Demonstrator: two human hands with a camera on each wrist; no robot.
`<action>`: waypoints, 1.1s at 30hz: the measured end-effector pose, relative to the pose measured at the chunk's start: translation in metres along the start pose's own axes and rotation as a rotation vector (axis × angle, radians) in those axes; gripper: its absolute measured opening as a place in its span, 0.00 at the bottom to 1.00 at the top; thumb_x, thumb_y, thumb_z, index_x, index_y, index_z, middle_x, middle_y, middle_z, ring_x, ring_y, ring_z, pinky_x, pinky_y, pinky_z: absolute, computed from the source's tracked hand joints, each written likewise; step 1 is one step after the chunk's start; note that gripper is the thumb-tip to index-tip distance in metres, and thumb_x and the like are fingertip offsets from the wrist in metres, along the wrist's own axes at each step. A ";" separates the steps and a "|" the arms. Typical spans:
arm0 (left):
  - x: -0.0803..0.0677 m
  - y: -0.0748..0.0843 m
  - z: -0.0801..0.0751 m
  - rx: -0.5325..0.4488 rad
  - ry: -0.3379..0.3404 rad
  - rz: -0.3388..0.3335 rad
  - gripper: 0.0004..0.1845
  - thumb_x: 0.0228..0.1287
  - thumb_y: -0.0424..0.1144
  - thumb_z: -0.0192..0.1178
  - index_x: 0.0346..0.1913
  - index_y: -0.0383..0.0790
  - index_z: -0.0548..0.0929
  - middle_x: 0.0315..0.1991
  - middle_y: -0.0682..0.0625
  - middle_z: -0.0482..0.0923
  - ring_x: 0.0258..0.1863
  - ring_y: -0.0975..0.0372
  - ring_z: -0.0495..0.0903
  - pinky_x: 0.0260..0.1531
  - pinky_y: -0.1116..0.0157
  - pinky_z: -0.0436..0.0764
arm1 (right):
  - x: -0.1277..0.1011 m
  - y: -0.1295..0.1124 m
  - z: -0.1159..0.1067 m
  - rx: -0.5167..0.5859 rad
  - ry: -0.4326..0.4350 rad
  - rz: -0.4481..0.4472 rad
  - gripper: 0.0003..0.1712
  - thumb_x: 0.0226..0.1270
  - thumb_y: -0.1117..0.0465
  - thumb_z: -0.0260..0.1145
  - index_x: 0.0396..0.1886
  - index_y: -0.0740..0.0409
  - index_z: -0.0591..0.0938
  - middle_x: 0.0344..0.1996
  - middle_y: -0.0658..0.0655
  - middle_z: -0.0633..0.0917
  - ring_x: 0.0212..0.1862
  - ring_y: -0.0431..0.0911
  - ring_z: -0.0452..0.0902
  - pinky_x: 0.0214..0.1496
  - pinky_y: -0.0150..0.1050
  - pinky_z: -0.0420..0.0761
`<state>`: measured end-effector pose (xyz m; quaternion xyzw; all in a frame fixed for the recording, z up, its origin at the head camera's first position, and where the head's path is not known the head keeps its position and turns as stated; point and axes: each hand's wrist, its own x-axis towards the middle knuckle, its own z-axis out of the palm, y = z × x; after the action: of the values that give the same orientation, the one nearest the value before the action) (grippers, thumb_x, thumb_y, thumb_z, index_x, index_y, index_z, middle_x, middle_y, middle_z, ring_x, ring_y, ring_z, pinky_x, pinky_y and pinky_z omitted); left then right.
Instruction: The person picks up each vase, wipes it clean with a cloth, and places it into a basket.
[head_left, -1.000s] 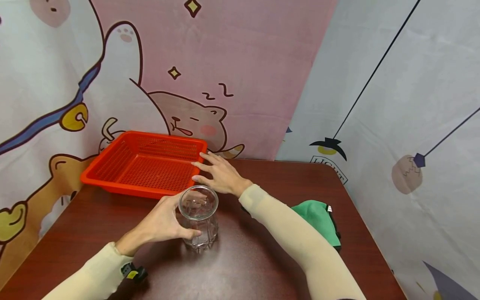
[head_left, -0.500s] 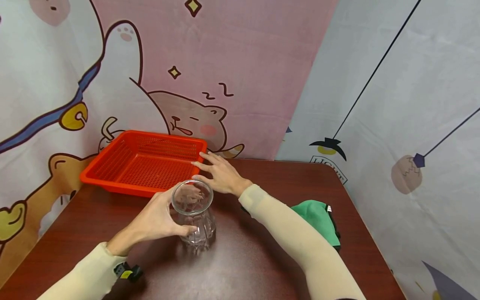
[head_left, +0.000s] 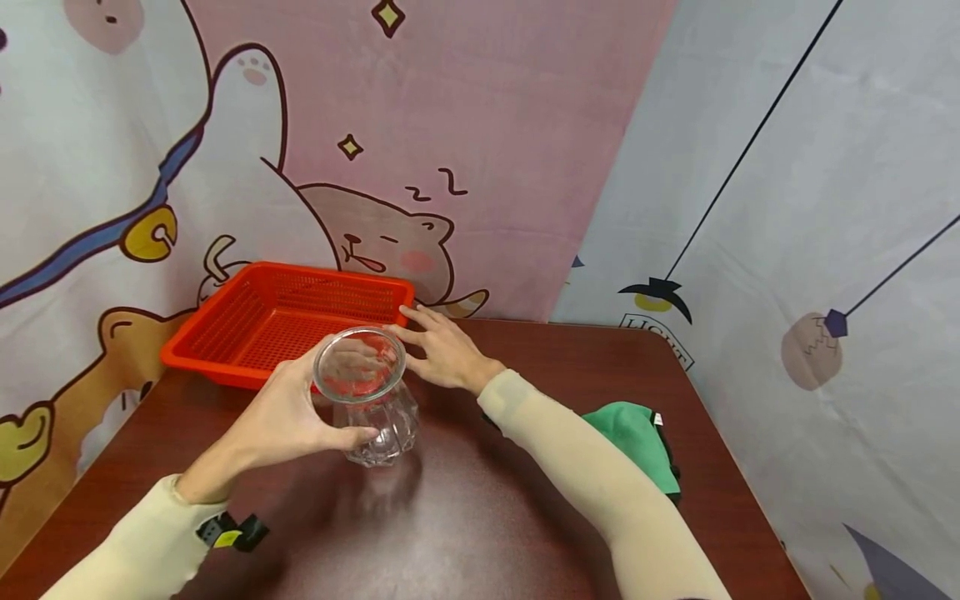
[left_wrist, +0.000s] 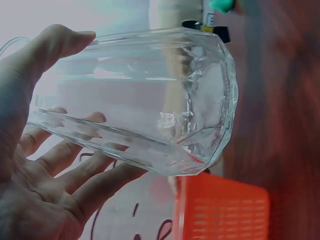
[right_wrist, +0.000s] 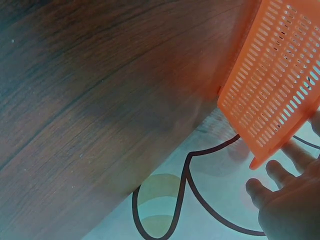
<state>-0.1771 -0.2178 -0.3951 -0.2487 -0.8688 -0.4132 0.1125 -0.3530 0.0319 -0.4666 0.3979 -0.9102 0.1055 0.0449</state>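
My left hand (head_left: 277,417) grips a clear glass jar (head_left: 388,423), thumb on the near side and fingers spread round the far side. The jar is raised over the dark table, mouth up and leaning a little to the left, its faceted base showing in the left wrist view. Nothing shows inside the glass (left_wrist: 135,75). My right hand (head_left: 447,350) rests at the right rim of an orange-red plastic basket (head_left: 225,372), fingers extended and spread. In the right wrist view, its fingertips lie right at the edge of the slotted basket wall (right_wrist: 272,82).
A green cloth item (head_left: 633,437) with black edging and a white tag lies on the right of the table (head_left: 525,500), beyond my right forearm. The basket stands at the back left, against a cartoon-printed wall hanging (head_left: 510,150).
My left hand has raised the jar off the table and carried it left and forward, toward the basket. The jar leans more than before. My right hand has stayed at the basket rim.
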 end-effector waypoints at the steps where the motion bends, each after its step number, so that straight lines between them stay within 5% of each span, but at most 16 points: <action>1: 0.001 0.001 -0.003 -0.006 0.005 0.000 0.54 0.47 0.43 0.98 0.78 0.62 0.80 0.62 0.61 0.94 0.58 0.62 0.95 0.60 0.65 0.91 | 0.000 0.000 0.000 0.005 0.000 0.003 0.37 0.93 0.34 0.59 0.93 0.33 0.71 0.96 0.56 0.63 0.96 0.61 0.57 0.97 0.61 0.62; 12: 0.010 0.009 -0.030 0.059 0.137 -0.020 0.52 0.49 0.40 0.97 0.78 0.66 0.81 0.67 0.60 0.92 0.60 0.63 0.93 0.56 0.80 0.85 | 0.000 -0.001 0.001 0.010 -0.024 0.030 0.40 0.92 0.25 0.52 0.93 0.30 0.70 0.97 0.53 0.62 0.97 0.60 0.54 0.99 0.58 0.58; 26: 0.024 -0.002 -0.052 0.208 0.297 -0.009 0.55 0.47 0.37 0.95 0.81 0.43 0.80 0.63 0.41 0.94 0.58 0.44 0.92 0.52 0.90 0.75 | -0.001 0.000 0.001 0.027 -0.014 0.028 0.41 0.90 0.23 0.50 0.93 0.28 0.70 0.96 0.53 0.62 0.97 0.62 0.55 0.98 0.62 0.58; 33: 0.036 -0.011 -0.056 0.359 0.308 -0.055 0.53 0.49 0.44 0.95 0.79 0.43 0.81 0.61 0.38 0.94 0.45 0.43 0.91 0.42 0.55 0.86 | 0.000 0.000 0.002 0.035 -0.014 0.032 0.41 0.90 0.22 0.50 0.93 0.28 0.70 0.96 0.52 0.62 0.97 0.62 0.55 0.98 0.63 0.58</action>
<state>-0.2139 -0.2549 -0.3528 -0.1351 -0.9074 -0.2879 0.2747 -0.3529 0.0313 -0.4687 0.3849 -0.9147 0.1191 0.0301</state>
